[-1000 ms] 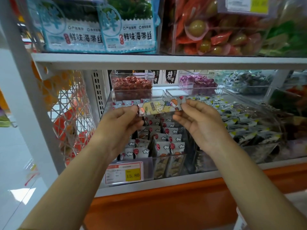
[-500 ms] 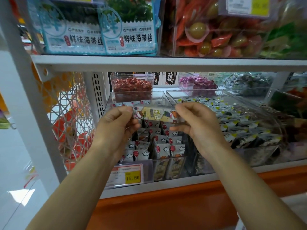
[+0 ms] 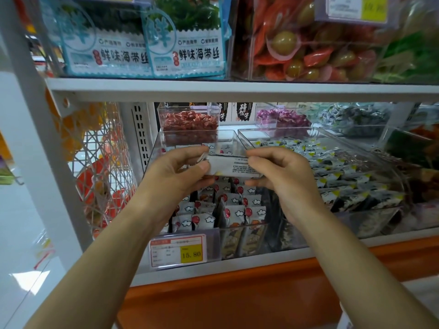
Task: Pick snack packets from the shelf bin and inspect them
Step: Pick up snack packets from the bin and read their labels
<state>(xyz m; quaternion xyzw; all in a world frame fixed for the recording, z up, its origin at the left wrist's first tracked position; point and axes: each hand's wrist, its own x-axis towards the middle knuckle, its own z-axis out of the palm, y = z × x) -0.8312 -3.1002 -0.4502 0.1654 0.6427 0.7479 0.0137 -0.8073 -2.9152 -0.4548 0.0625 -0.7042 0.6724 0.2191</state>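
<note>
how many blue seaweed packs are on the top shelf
2. The left blue pack stands near the left end of the top shelf. The right blue pack is beside it and overlaps its edge. More may be hidden behind them.

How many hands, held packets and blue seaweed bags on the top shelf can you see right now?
hands: 2
held packet: 1
blue seaweed bags: 2
total: 5
</note>
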